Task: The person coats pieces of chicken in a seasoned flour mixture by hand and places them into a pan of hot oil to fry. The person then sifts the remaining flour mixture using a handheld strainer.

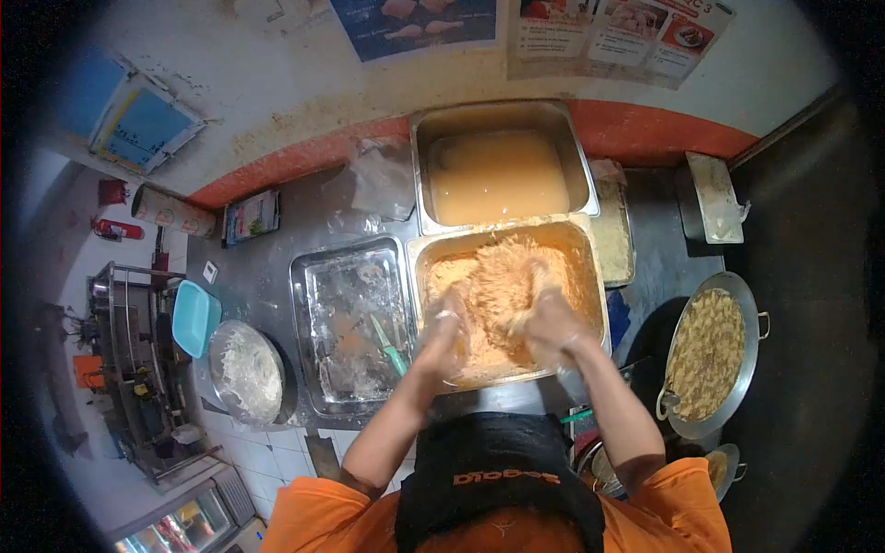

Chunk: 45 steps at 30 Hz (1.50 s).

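Steel counter (267, 281) below a red-banded wall (350, 152) — left hand (447, 336) and right hand (556, 324) in the crumb mixture (502, 286), inside the near pan (419, 267); both forearms angled inward, finger spread indiscernible through blur.

Motion blurred the left hand (447, 332), the right hand (556, 327) and the crumbly coating (505, 290) between them, hiding the fingertips, while small print on the upper posters (619, 37) was illegible and the fridge (180, 527) was cut off below.
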Motion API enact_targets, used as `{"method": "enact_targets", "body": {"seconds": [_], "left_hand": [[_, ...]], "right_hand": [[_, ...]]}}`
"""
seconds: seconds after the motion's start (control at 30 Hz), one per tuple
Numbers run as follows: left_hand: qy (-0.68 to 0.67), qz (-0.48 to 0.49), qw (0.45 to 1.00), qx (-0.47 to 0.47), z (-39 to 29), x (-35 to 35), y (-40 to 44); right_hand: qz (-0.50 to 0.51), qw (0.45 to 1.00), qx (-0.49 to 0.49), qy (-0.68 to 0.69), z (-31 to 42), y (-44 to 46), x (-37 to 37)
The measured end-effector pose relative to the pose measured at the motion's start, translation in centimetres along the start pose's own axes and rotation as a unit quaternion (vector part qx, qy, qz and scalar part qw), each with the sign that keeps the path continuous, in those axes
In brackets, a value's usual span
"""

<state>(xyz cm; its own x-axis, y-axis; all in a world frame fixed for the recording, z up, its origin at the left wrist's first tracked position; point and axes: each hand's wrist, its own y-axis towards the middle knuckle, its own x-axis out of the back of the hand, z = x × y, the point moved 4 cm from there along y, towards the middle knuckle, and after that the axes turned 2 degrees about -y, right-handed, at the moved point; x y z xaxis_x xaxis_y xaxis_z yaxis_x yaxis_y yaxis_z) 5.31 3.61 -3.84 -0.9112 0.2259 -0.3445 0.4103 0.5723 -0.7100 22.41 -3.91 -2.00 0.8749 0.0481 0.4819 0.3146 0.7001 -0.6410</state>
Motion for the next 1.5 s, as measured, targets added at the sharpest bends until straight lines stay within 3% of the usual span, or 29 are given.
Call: {"method": "enact_targets", "body": {"seconds": [0.03, 0.07, 0.13, 0.17, 0.27, 0.3, 0.33, 0.4, 0.43, 0.47, 0.53, 0.57, 0.67, 0.7, 0.73, 0.8, 0.87, 0.93, 1.0, 1.13, 1.17, 1.2, 1.27, 1.3, 1.37, 1.4, 1.43, 1.47, 1.5], "left_hand": [[-0.007, 0.135, 0.985, -0.106, 2.0, 2.0, 3.0], [-0.007, 0.132, 0.985, -0.108, 2.9, 2.6, 4.4], [0.127, 0.084, 0.981, -0.121, 3.3, 1.8, 6.4], [0.130, 0.088, 0.980, -0.126, 2.9, 0.5, 6.6], [0.007, 0.097, 0.995, -0.022, 3.6, -3.2, 5.8], [0.128, 0.063, 0.989, 0.047, 5.1, -2.3, 8.2], [0.128, 0.067, 0.989, 0.043, 5.6, -2.1, 9.4], [0.299, -0.087, 0.950, 0.010, 7.1, 0.3, 10.8], [0.275, -0.029, 0.959, -0.057, 8.7, 2.1, 14.0], [0.273, -0.032, 0.960, -0.053, 9.0, 3.2, 12.5], [0.041, 0.012, 0.996, -0.082, 8.1, 4.6, 9.7], [0.045, 0.080, 0.994, -0.062, 6.7, 4.6, 8.3], [-0.046, 0.084, 0.995, -0.038, 2.3, 3.1, 5.6], [-0.010, -0.016, 1.000, 0.003, -1.0, 0.7, 4.4], [-0.010, -0.018, 1.000, 0.003, -1.4, 0.2, 5.7], [0.210, -0.074, 0.975, -0.019, -1.6, 0.1, 9.5], [0.169, -0.044, 0.984, -0.015, -0.5, -0.2, 14.0], [0.135, -0.013, 0.991, -0.008, 0.6, -1.2, 14.8], [0.121, -0.002, 0.991, -0.058, 0.6, -3.1, 13.7], [-0.056, 0.102, 0.992, -0.045, 1.7, -0.3, 8.6], [-0.055, 0.101, 0.992, -0.044, 0.8, -0.9, 5.4], [-0.045, 0.066, 0.994, -0.071, -1.3, -2.1, 0.3], [-0.030, 0.036, 0.994, -0.099, -0.6, -1.2, -2.3], [0.079, 0.080, 0.965, -0.239, 1.3, 0.6, -0.7], [0.280, 0.158, 0.807, -0.496, 3.6, 2.1, 1.1], [0.281, 0.159, 0.804, -0.499, 2.1, 1.1, 0.6], [0.120, 0.105, 0.950, -0.268, 0.4, 0.2, 1.0], [-0.052, 0.039, 0.998, -0.011, 0.7, -0.4, 1.2], [0.079, -0.069, 0.992, 0.068, 2.3, 0.5, 3.2]], "right_hand": [[-0.029, 1.000, 0.006, -0.009, 1.1, -0.5, 1.8], [-0.026, 1.000, 0.009, -0.009, -0.9, 1.3, 1.8], [0.139, 0.985, 0.097, 0.034, -6.2, 7.9, -1.8], [-0.064, 0.997, -0.025, -0.026, -8.2, 9.1, -3.9], [-0.071, 0.991, 0.056, 0.095, -6.3, 8.0, -5.3], [-0.110, 0.990, 0.087, -0.030, -6.5, 8.7, -6.1], [-0.115, 0.989, 0.089, -0.031, -4.8, 7.7, -4.9], [-0.034, 0.996, 0.020, -0.075, -1.1, 4.1, -2.8], [-0.042, 0.998, 0.022, -0.045, -1.8, 4.7, -3.2], [-0.036, 0.998, 0.020, -0.046, -2.4, 4.4, -3.9], [-0.080, 0.979, 0.160, -0.101, -2.2, 4.3, -3.9], [-0.020, 0.980, 0.183, -0.075, -1.7, 3.5, -2.5], [-0.056, 0.991, 0.081, -0.094, 2.5, 1.3, 3.3], [-0.051, 0.991, 0.081, -0.094, 0.7, 4.2, 3.4], [-0.111, 0.980, 0.052, -0.159, -2.9, 8.8, 3.3], [-0.176, 0.958, 0.027, -0.226, -5.3, 13.0, 2.9], [-0.055, 0.978, 0.116, -0.164, -5.4, 14.4, 1.4], [-0.055, 0.988, 0.070, -0.129, -5.8, 14.7, -0.5], [0.023, 0.970, 0.242, -0.011, -3.9, 12.9, -1.0], [-0.010, 0.955, 0.255, -0.153, -0.9, 6.1, 0.0], [0.055, 0.950, 0.264, -0.158, -1.7, 6.0, 0.9], [0.119, 0.942, 0.271, -0.161, -1.9, 5.4, 1.4], [0.089, 0.958, 0.248, -0.109, 0.1, 3.9, 2.5], [0.062, 0.955, 0.239, -0.166, -0.3, 4.1, 0.8], [0.005, 0.933, 0.223, -0.282, -1.0, 5.2, -3.2], [-0.025, 0.916, 0.214, -0.338, -1.2, 5.8, -5.0], [-0.052, 0.896, 0.203, -0.391, -1.4, 6.1, -6.5], [-0.079, 0.873, 0.192, -0.442, -1.2, 6.1, -7.1], [-0.083, 0.873, 0.194, -0.439, -1.0, 6.4, -7.0]]}}
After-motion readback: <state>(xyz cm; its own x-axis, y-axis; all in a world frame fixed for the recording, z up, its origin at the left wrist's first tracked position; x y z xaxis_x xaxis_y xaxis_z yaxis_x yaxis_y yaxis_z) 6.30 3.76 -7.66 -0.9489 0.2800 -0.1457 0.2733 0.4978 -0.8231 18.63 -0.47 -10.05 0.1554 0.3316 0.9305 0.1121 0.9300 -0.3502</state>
